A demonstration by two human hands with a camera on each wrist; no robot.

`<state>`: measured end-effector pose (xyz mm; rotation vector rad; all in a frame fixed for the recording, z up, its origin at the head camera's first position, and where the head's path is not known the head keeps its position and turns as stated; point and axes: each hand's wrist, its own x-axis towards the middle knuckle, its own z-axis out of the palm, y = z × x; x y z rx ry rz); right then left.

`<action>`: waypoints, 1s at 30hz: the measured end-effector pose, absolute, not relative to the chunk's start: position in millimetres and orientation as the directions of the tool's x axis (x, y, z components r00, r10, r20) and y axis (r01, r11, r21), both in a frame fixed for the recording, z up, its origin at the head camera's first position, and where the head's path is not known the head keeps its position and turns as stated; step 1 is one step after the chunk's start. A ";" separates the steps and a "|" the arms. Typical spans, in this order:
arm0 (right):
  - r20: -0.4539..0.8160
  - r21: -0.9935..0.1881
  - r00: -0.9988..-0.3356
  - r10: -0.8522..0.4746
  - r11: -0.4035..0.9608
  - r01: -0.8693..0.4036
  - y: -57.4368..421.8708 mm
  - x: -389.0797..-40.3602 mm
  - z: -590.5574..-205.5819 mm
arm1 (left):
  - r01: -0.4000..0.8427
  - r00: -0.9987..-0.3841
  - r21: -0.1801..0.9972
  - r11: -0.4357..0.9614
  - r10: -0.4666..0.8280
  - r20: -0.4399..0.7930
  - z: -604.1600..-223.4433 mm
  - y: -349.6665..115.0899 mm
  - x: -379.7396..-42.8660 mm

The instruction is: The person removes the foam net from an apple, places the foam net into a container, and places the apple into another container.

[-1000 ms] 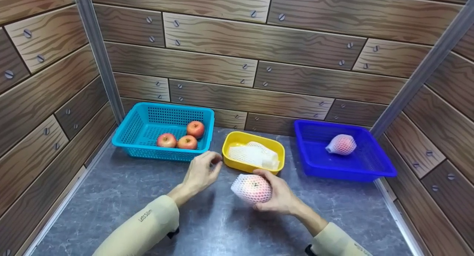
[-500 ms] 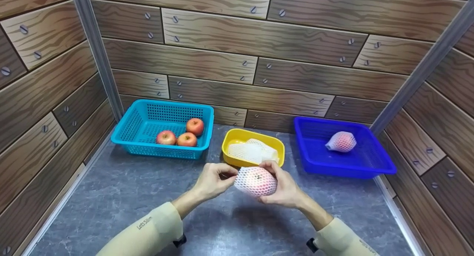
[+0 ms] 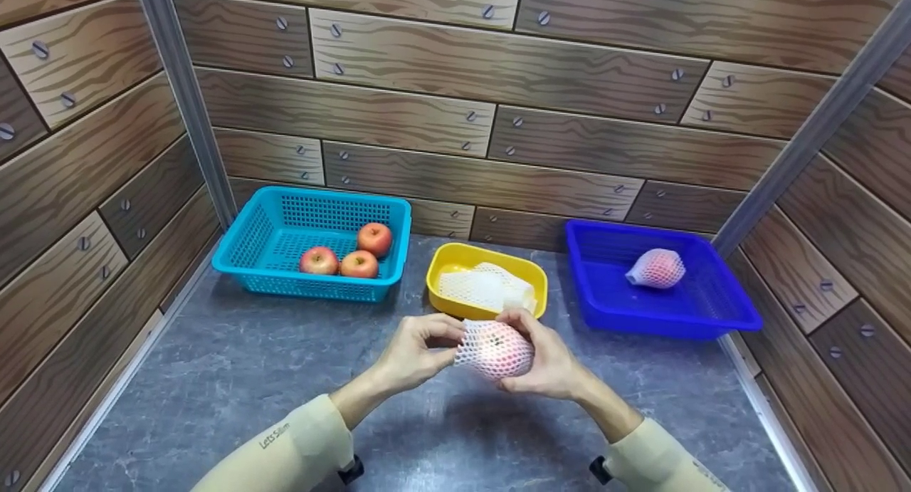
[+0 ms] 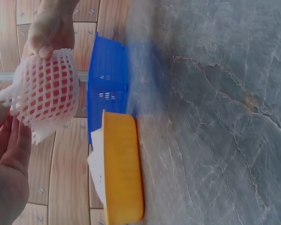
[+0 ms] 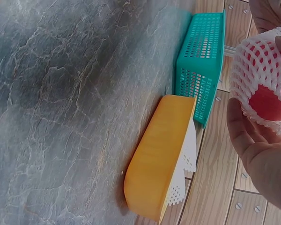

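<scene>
An apple (image 3: pixel 507 349) in a white foam net sleeve (image 4: pixel 51 89) is held above the table, in front of the yellow tub. My right hand (image 3: pixel 548 357) grips its right side, fingers behind and thumb in front. On the other side my left hand (image 3: pixel 416 351) pinches the loose end of the net between thumb and fingers. Red skin (image 5: pixel 268 104) shows through the net's opening in the right wrist view, close to the right hand's fingers.
A yellow tub (image 3: pixel 445 308) holds more white foam nets (image 3: pixel 473 289). Behind at left stands a turquoise basket (image 3: pixel 285 284) with three bare apples (image 3: pixel 359 264). At right, a blue basket (image 3: pixel 655 320) contains one netted apple (image 3: pixel 660 269). Plank-patterned walls enclose the grey table (image 3: pixel 235 364).
My left hand has moved right from beside the tub and taken hold of the net's end. The right hand has shifted slightly, still gripping the netted apple.
</scene>
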<state>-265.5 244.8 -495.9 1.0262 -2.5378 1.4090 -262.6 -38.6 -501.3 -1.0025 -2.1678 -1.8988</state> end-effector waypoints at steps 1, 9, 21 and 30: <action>0.357 -0.734 -0.776 -0.521 0.357 -0.577 245.1 -265.5 -496.3 | 0.514 -0.783 0.858 0.003 0.410 0.468 -501.5 -38.4 -262.0; 0.370 -0.734 -0.765 -0.527 0.338 -0.588 246.1 -265.5 -499.7 | 0.445 -0.810 0.896 -0.002 0.425 0.403 -506.3 -37.1 -259.7; 0.395 -0.740 -0.722 -0.569 0.268 -0.616 245.0 -263.2 -500.2 | 0.402 -0.817 0.914 0.058 0.473 0.329 -512.2 -33.3 -254.7; 0.373 -0.804 -0.720 -0.586 0.183 -0.566 242.6 -261.7 -501.3 | 0.436 -0.790 0.896 0.081 0.511 0.339 -516.0 -31.5 -254.4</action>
